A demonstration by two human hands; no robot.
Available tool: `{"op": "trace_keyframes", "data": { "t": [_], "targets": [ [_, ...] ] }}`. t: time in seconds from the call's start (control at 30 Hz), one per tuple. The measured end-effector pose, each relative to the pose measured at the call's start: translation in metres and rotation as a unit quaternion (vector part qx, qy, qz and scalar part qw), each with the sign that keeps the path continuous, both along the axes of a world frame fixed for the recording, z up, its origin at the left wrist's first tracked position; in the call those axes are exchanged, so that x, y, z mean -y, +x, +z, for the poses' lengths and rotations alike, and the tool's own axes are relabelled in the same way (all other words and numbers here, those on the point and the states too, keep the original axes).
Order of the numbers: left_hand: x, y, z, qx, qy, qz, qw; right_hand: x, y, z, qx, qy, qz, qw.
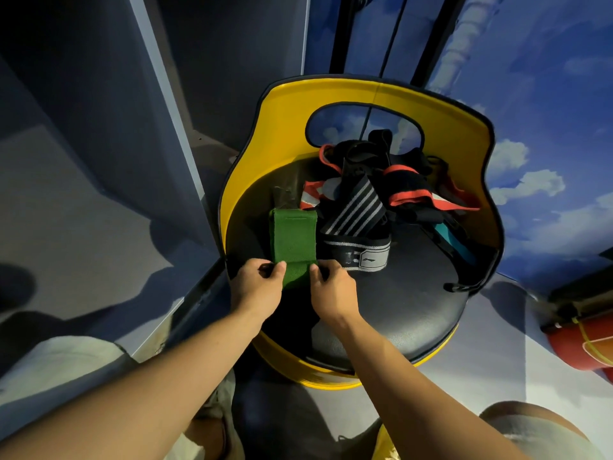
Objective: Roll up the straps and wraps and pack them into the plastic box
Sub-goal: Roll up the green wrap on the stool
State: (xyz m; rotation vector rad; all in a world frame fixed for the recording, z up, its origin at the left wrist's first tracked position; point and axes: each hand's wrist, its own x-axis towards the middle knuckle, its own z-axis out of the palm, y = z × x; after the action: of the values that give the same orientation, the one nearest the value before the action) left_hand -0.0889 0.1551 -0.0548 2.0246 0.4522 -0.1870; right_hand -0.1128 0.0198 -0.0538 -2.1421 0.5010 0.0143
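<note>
While pinched: green wrap [293, 239], both hands.

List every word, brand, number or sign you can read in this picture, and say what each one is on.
No text is legible.
Striped strap: a swoosh-like logo on its white end patch, with no letters to read; dark marks beside it are too blurred.
Green wrap, pinched by the left hand and right hand: no print shows.

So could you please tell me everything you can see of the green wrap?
The green wrap is a flat band of woven-looking fabric with a stitched line near its far end. It lies lengthwise on the chair's black seat, beside the striped strap. The left hand and right hand pinch its near end, where it folds over.
</note>
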Motion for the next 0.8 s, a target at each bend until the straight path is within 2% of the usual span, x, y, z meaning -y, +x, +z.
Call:
{"op": "trace_keyframes", "data": {
  "t": [0.13, 0.2, 0.3, 0.37, 0.57, 0.7, 0.8],
  "targets": [
    [-0.006, -0.011, -0.005, -0.034, -0.1, -0.004, 0.994, 0.001, -0.011, 0.002, -0.021, 0.062, 0.008, 0.998],
    [-0.01, -0.017, -0.009, -0.045, -0.109, -0.029, 0.993, 0.004, -0.016, 0.004, -0.023, 0.079, 0.008, 0.997],
    [-0.012, -0.024, -0.01, -0.05, -0.098, -0.053, 0.993, 0.009, -0.022, 0.007, -0.026, 0.062, 0.025, 0.997],
    [-0.015, -0.026, -0.009, -0.053, -0.078, -0.064, 0.993, 0.01, -0.025, 0.005, -0.029, 0.017, 0.048, 0.998],
    [-0.014, -0.016, 0.007, -0.027, 0.068, -0.087, 0.994, 0.014, -0.015, -0.001, -0.007, -0.086, 0.067, 0.994],
    [-0.01, 0.0, 0.014, -0.034, 0.107, -0.079, 0.991, 0.013, 0.0, -0.004, 0.0, -0.079, 0.027, 0.997],
    [-0.009, 0.008, 0.009, -0.021, 0.058, -0.016, 0.998, 0.008, 0.006, -0.002, 0.03, -0.028, -0.015, 0.999]
  ]
}}
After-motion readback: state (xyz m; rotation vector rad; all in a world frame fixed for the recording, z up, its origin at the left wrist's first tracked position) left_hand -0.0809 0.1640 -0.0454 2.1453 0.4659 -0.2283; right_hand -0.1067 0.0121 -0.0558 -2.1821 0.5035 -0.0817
